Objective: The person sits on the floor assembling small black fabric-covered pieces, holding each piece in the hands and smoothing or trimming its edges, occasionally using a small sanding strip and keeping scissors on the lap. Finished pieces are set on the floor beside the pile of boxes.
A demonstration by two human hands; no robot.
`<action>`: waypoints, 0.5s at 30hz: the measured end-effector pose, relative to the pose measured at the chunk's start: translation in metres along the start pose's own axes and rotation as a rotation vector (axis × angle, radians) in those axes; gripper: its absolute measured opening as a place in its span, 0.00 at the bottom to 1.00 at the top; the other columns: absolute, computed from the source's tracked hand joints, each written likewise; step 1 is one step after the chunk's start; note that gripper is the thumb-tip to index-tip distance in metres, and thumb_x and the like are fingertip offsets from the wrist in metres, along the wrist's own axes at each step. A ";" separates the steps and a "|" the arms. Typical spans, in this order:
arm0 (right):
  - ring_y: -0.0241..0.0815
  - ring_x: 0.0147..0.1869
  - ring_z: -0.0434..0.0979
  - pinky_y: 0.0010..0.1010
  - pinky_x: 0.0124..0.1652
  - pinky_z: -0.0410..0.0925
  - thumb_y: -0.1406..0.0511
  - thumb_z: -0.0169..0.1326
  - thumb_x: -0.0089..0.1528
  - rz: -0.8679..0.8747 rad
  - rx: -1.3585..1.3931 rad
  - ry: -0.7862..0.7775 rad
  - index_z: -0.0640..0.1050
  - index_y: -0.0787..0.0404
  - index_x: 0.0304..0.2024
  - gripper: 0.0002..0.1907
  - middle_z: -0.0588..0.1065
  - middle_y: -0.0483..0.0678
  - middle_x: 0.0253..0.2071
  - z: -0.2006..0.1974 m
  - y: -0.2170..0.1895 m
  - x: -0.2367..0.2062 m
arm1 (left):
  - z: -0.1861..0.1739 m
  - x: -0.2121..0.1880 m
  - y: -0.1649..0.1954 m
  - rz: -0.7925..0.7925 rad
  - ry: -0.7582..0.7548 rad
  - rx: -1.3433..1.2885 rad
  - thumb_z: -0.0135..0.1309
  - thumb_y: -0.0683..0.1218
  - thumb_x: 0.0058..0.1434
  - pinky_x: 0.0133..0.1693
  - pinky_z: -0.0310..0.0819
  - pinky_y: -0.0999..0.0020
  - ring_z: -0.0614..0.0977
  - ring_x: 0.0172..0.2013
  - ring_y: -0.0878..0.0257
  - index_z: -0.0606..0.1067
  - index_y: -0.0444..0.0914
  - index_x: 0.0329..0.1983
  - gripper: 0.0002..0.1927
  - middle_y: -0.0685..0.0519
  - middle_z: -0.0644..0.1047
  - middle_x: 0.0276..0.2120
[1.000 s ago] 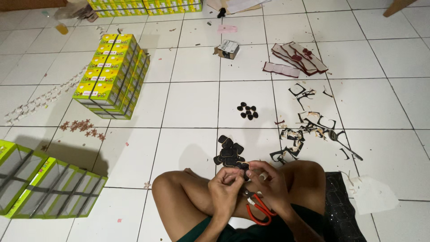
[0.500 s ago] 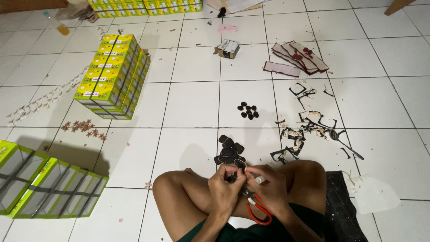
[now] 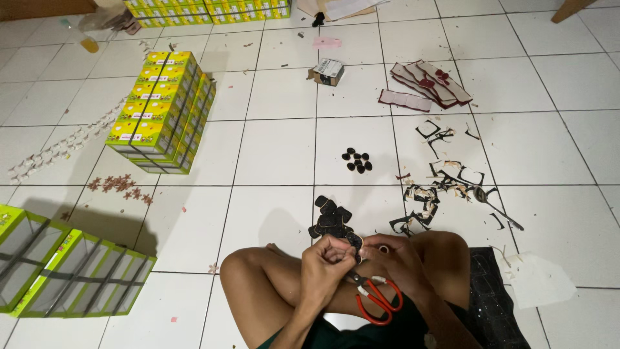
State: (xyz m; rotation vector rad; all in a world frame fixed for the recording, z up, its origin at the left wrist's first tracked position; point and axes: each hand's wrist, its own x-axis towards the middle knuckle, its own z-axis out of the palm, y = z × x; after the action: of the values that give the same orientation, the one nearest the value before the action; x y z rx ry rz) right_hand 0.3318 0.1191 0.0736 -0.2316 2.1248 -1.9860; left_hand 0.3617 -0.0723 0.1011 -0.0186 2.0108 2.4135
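Both hands are drawing closer together than a second ago, and the left hand (image 3: 329, 262) is now sitting slightly higher over the crossed legs. Between the hands, a small dark cut piece (image 3: 354, 240) is being held just above the knees; the left fingers are pinching it, pressed together at the tips. The right hand (image 3: 395, 264) is closing its fingers around something next to the piece, and whether they are touching the piece itself cannot be told. Red-handled scissors (image 3: 378, 298) are hanging below the right hand, blades pointing up toward the palms; whether a finger is threaded through a loop cannot be told.

Judging from this grip, the step in hand is trimming or finishing one piece. The next move is likely calling for a steady pinch on the left while the scissors are being brought to its edge.

Just beyond the knees, a pile of dark pieces (image 3: 330, 216) is lying on the tiled floor (image 3: 271, 155), with a smaller cluster (image 3: 356, 160) farther out. To the right, cut scraps (image 3: 439, 184) are lying scattered. To the left, a stack of yellow-green boxes (image 3: 161, 113) is standing, unchanged from the earlier frame.
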 end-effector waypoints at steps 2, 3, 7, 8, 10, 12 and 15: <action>0.30 0.37 0.78 0.22 0.38 0.70 0.70 0.62 0.59 -0.048 0.043 -0.009 0.84 0.68 0.40 0.08 0.83 0.46 0.33 -0.001 0.002 0.002 | -0.004 0.002 -0.002 -0.028 -0.034 -0.029 0.60 0.32 0.57 0.41 0.81 0.77 0.83 0.36 0.70 0.76 0.30 0.36 0.05 0.51 0.82 0.34; 0.31 0.38 0.79 0.23 0.38 0.70 0.70 0.61 0.59 -0.068 0.065 -0.014 0.84 0.69 0.40 0.08 0.83 0.47 0.33 -0.001 0.003 0.002 | -0.005 0.001 -0.002 -0.046 -0.050 -0.044 0.60 0.32 0.58 0.41 0.81 0.77 0.84 0.37 0.70 0.76 0.30 0.36 0.05 0.52 0.82 0.34; 0.32 0.39 0.80 0.23 0.41 0.72 0.70 0.61 0.60 -0.014 0.117 -0.018 0.83 0.69 0.40 0.08 0.83 0.48 0.35 0.000 0.007 0.000 | -0.004 0.000 0.000 -0.059 -0.045 -0.021 0.60 0.32 0.58 0.40 0.79 0.77 0.83 0.37 0.70 0.76 0.30 0.36 0.05 0.51 0.81 0.33; 0.32 0.40 0.81 0.24 0.42 0.73 0.70 0.61 0.60 -0.013 0.140 -0.014 0.83 0.69 0.40 0.08 0.83 0.48 0.35 0.001 0.008 0.000 | -0.003 0.000 0.000 -0.032 -0.045 0.003 0.60 0.32 0.58 0.41 0.79 0.77 0.82 0.37 0.71 0.76 0.30 0.36 0.05 0.51 0.81 0.34; 0.32 0.41 0.81 0.24 0.43 0.73 0.70 0.60 0.60 0.001 0.176 0.023 0.82 0.69 0.41 0.08 0.83 0.47 0.35 0.002 0.011 -0.001 | 0.000 -0.001 0.000 -0.016 -0.041 0.001 0.60 0.31 0.58 0.41 0.79 0.77 0.82 0.38 0.71 0.76 0.29 0.38 0.07 0.51 0.80 0.35; 0.32 0.41 0.80 0.23 0.42 0.72 0.69 0.60 0.60 0.029 0.205 0.088 0.82 0.68 0.42 0.09 0.82 0.47 0.36 0.005 0.015 -0.002 | 0.003 -0.002 0.000 -0.039 -0.033 -0.051 0.59 0.30 0.57 0.42 0.78 0.77 0.81 0.38 0.70 0.75 0.29 0.41 0.09 0.51 0.79 0.36; 0.31 0.39 0.77 0.23 0.40 0.69 0.69 0.62 0.60 0.079 0.166 0.192 0.83 0.70 0.41 0.09 0.81 0.46 0.35 0.011 0.020 -0.003 | 0.006 -0.003 0.000 -0.040 -0.021 -0.108 0.58 0.30 0.56 0.44 0.80 0.76 0.82 0.41 0.70 0.74 0.28 0.42 0.11 0.51 0.79 0.40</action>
State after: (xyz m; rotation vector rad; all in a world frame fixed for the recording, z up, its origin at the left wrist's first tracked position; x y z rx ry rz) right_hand 0.3381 0.1102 0.0535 0.0732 2.0265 -2.2007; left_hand 0.3646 -0.0660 0.1026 -0.0328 1.8505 2.4836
